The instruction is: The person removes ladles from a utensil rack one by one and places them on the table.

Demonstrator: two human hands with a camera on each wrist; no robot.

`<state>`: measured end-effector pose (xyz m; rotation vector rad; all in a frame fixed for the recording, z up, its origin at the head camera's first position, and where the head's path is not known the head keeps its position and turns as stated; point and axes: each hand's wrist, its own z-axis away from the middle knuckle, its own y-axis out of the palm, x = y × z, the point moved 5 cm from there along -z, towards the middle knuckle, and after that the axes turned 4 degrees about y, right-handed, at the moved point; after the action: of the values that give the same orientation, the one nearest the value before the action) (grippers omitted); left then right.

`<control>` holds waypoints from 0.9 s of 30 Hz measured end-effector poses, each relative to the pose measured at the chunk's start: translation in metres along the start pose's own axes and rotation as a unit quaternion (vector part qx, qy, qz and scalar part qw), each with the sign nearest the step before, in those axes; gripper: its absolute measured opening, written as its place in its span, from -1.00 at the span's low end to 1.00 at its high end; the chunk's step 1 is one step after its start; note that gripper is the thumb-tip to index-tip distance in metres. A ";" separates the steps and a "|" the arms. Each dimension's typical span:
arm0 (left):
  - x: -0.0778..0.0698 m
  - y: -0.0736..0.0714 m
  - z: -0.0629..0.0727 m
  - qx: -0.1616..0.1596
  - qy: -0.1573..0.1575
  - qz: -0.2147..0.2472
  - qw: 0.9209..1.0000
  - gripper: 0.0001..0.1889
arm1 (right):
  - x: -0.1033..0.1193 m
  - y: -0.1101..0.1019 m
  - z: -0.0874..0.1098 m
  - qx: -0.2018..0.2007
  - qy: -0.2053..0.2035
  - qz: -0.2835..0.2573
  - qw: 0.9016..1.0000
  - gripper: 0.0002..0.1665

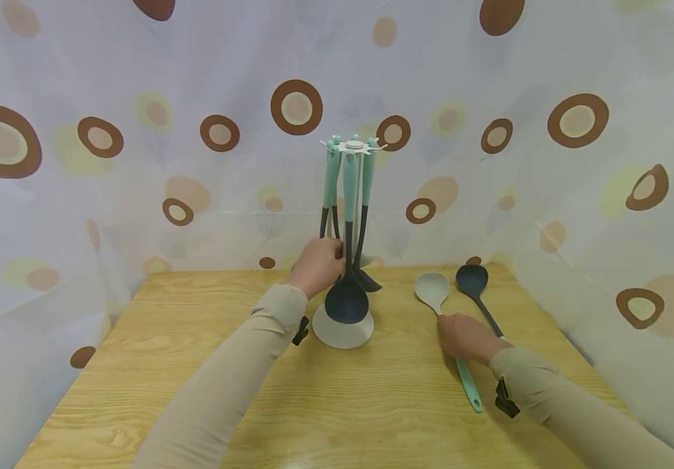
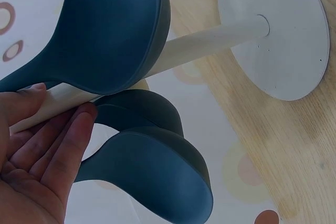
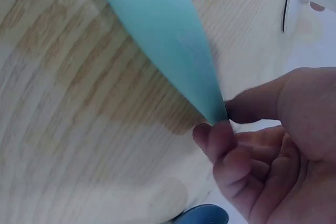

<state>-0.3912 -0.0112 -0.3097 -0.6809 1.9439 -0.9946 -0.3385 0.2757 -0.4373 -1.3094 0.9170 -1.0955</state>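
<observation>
A white utensil stand (image 1: 331,333) with a round base holds several dark utensils with mint handles, hung from its top. My left hand (image 1: 317,266) grips its pole below the handles; in the left wrist view, thumb and fingers (image 2: 79,129) lie on either side of the pole. A dark ladle (image 1: 347,303) hangs in front of it. My right hand (image 1: 468,337) pinches a pale spoon (image 1: 431,288) where its mint handle (image 3: 163,40) begins, low over the table. Beside it lies a dark spoon-shaped utensil (image 1: 472,280), its handle partly hidden by the right hand and forearm.
The wooden table (image 1: 196,365) meets a curtain-like sheet (image 1: 243,189) printed with brown circles at the back and sides. The stand is near the table's back middle, left of the two loose utensils.
</observation>
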 end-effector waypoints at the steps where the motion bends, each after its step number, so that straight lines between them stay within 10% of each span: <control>1: 0.000 0.000 0.000 -0.001 -0.001 0.001 1.000 -0.82 | 0.000 0.000 0.001 -0.001 0.001 -0.005 1.000 -0.85; 27: 0.001 0.000 -0.001 0.000 0.003 -0.001 1.000 -0.80 | -0.025 -0.001 -0.021 -0.028 -0.018 0.022 0.999 -0.90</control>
<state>-0.3931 -0.0113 -0.3099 -0.6809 1.9490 -0.9994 -0.3655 0.2939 -0.4394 -1.3442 0.9520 -1.0149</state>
